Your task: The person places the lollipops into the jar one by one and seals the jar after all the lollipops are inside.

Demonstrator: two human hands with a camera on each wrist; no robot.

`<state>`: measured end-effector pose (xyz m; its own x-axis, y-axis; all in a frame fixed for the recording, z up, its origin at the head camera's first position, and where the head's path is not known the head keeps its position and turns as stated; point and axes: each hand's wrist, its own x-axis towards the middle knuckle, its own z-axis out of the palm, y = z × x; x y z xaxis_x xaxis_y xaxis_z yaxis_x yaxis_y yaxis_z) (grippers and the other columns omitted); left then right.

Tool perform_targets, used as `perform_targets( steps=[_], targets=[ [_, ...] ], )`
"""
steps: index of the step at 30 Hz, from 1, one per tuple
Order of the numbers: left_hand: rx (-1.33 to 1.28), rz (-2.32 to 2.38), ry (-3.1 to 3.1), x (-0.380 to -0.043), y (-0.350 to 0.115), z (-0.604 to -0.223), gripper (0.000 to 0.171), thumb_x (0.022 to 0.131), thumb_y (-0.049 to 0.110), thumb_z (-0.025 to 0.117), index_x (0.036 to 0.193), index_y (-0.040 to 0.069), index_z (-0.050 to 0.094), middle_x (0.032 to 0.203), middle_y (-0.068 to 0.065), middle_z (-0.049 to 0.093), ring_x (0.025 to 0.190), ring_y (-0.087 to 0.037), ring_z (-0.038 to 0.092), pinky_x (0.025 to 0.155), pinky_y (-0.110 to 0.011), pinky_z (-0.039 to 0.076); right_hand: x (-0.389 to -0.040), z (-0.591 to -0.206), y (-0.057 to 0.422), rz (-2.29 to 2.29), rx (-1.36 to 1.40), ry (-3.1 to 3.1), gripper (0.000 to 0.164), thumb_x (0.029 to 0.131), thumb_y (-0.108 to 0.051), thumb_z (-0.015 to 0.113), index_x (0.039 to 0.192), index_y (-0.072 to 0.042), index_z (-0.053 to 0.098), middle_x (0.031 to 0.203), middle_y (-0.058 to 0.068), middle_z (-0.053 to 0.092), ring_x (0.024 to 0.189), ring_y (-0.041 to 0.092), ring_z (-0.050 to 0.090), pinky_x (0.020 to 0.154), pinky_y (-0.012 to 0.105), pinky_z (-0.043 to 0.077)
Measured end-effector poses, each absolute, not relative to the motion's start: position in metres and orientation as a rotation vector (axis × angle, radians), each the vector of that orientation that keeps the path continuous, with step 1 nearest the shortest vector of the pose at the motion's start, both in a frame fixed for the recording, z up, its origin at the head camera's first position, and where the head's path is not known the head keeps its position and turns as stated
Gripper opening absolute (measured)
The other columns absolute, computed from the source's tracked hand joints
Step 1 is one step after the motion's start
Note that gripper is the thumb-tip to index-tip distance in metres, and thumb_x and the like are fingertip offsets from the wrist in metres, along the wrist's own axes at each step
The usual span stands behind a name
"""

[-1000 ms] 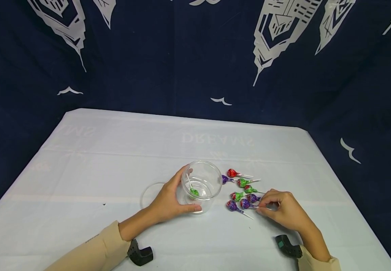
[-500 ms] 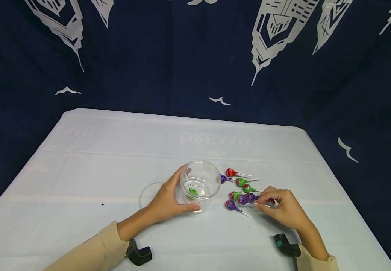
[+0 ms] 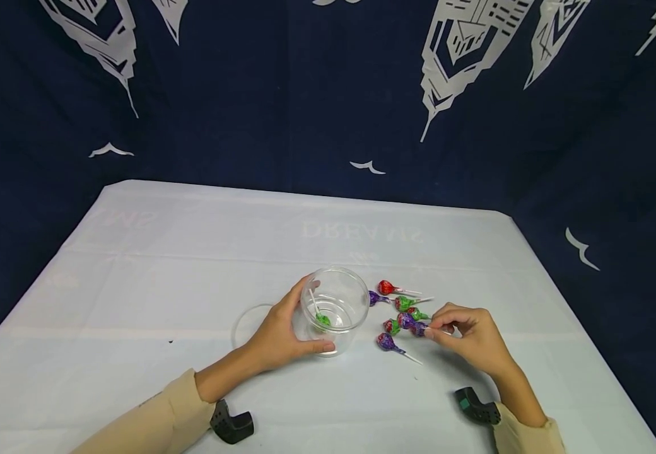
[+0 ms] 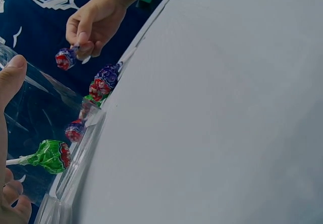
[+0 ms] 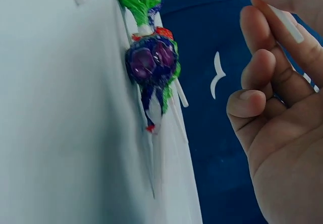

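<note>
My left hand grips a clear jar round its left side, fingers behind and thumb in front. Inside the jar a green-wrapped lollipop leans with its stick up. My right hand pinches a purple-wrapped lollipop by its stick. That lollipop hangs above the table, apart from the others. Below and beside it lie several more lollipops, among them a red one, a green one and a purple one. In the right wrist view, only the white stick shows between thumb and fingers.
A clear round lid or ring lies left of the jar, partly behind my left hand. White cloth covers the table. A dark blue patterned curtain hangs behind its far edge.
My right hand has lifted the purple lollipop off the table, moving it slightly up and away from the pile. The left hand and jar stay in place.
</note>
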<state>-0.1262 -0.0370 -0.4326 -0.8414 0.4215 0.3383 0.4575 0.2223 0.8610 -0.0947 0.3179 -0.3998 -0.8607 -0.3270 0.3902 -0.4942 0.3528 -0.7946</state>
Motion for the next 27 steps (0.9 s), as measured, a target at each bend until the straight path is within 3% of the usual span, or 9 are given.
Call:
perform_targets(
  steps=[7,13,27],
  targets=[
    [-0.867,-1.743,-2.441,-0.126,-0.038,-0.431,0.111,0.067,0.031,0.093,0.156,0.018,0.026,0.151,-0.008,0.044,0.138,-0.022,0.040,0.113,-0.050,0.030,-0.104,-0.396,0.312,1.595,0.825,-2.368,0.015,0.078,0.016,0.074,0.080,0.001,0.072,0.076,0.008,0.066,0.070,0.014,0.052,0.058,0.024,0.043],
    [-0.836,-1.755,-2.471,-0.126,-0.039,-0.432,0.113,0.066,0.031,0.094,0.156,0.015,0.026,0.151,-0.002,0.043,0.138,-0.019,0.040,0.113,-0.049,0.030,-0.109,-0.390,0.309,1.635,0.809,-2.358,0.028,0.074,0.025,0.070,0.082,-0.002,0.073,0.078,0.006,0.067,0.073,0.013,0.054,0.061,0.024,0.045],
    [-0.830,-1.742,-2.482,-0.125,-0.039,-0.432,0.113,0.066,0.034,0.093,0.156,0.021,0.026,0.150,-0.007,0.045,0.138,-0.019,0.040,0.113,-0.049,0.030,-0.128,-0.370,0.286,1.727,1.004,-2.169,0.026,0.077,0.023,0.069,0.085,-0.001,0.073,0.078,0.008,0.066,0.074,0.014,0.056,0.063,0.024,0.047]
  ],
)
